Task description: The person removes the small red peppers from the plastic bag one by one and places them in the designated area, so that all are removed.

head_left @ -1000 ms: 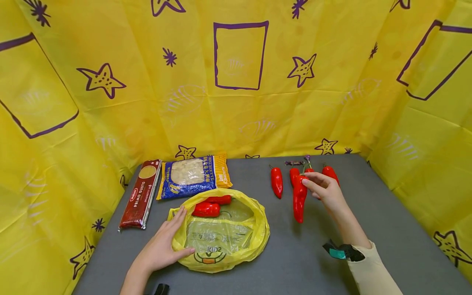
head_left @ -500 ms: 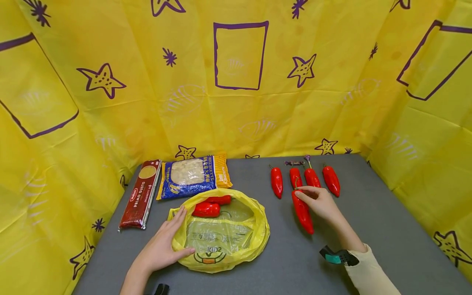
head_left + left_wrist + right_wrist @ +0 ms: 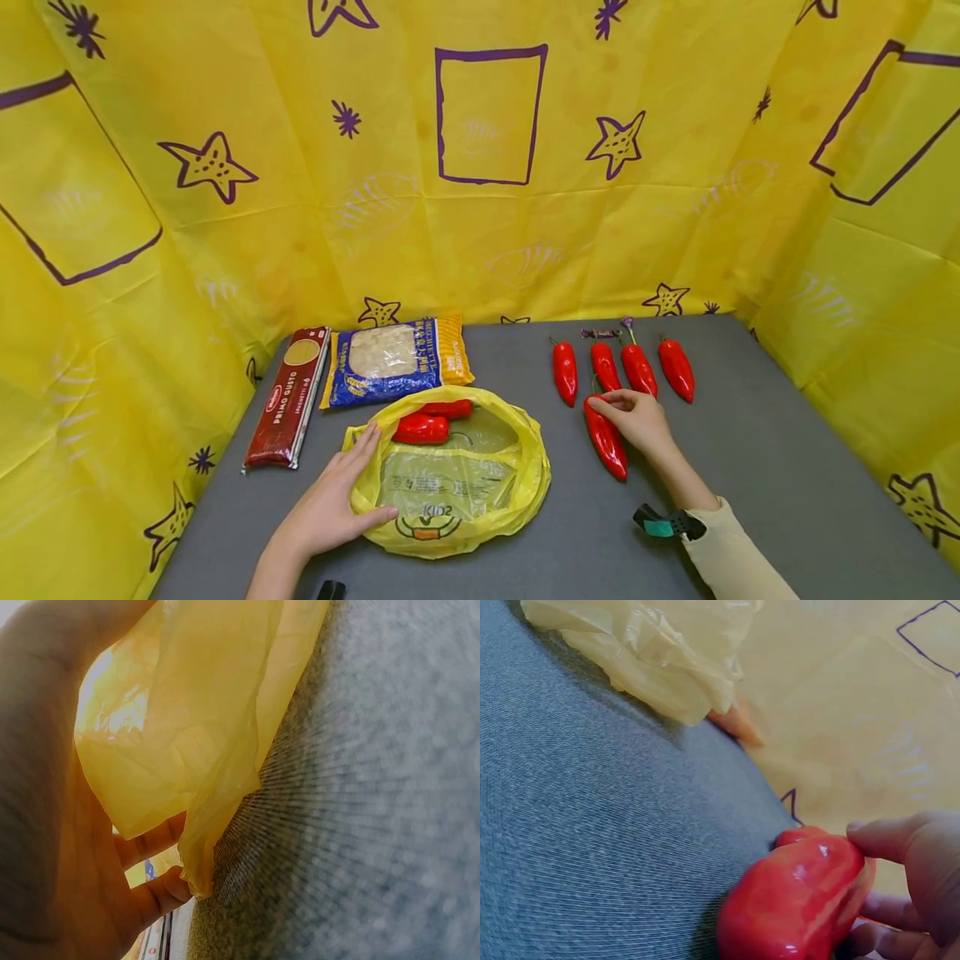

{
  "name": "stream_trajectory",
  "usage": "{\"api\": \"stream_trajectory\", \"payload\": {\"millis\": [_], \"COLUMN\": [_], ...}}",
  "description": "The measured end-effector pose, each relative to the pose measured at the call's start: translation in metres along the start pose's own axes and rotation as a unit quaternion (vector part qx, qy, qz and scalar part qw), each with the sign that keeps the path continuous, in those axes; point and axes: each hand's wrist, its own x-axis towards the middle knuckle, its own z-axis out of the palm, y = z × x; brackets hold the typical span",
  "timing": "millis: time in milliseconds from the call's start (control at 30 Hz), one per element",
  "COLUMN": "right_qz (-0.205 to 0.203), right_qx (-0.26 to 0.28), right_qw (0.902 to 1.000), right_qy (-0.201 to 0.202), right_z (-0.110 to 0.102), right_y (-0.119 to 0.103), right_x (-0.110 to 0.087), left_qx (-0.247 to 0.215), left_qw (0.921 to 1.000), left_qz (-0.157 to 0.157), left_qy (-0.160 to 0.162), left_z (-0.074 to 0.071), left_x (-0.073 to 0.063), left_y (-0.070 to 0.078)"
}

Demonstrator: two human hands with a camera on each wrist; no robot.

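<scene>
My right hand [image 3: 633,423] pinches a long, glossy red pepper [image 3: 606,446] by its stem end, between thumb and fingers. Its tip slants down toward the front right, low over the grey table. In the right wrist view the pepper [image 3: 791,896] fills the lower middle, fingertips against its far side. To the left, a yellow plastic bag [image 3: 534,492] stands with its mouth spread wide. Two red peppers [image 3: 422,429] lie at the back inside it. My left hand [image 3: 330,504] rests along the bag's left side, fingers extended and thumb at the front rim.
Several more red peppers [image 3: 677,369] lie in a row at the back right, with a small dark-wrapped candy [image 3: 600,333] behind them. A blue pasta bag [image 3: 390,360] and a red spaghetti pack [image 3: 288,400] lie at the back left. Yellow cloth walls surround the table.
My right hand has brought the pepper from the row at the back toward me and slightly left, lowering it and turning its tip to the right. The left hand and bag stay still.
</scene>
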Motion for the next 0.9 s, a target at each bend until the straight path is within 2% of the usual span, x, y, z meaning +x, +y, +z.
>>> {"api": "stream_trajectory", "payload": {"millis": [367, 900], "right_qz": [-0.039, -0.089], "right_qx": [-0.038, -0.068], "right_qw": [0.9982, 0.993], "right_qy": [0.026, 0.037], "right_z": [0.004, -0.006], "right_y": [0.008, 0.003], "right_x": [-0.002, -0.015], "left_qx": [0.006, 0.002], "left_qw": [1.0, 1.0], "left_qz": [-0.001, -0.005], "left_qy": [0.004, -0.005], "left_z": [0.001, -0.002], "left_x": [-0.001, -0.001], "left_y": [0.0, 0.002]}}
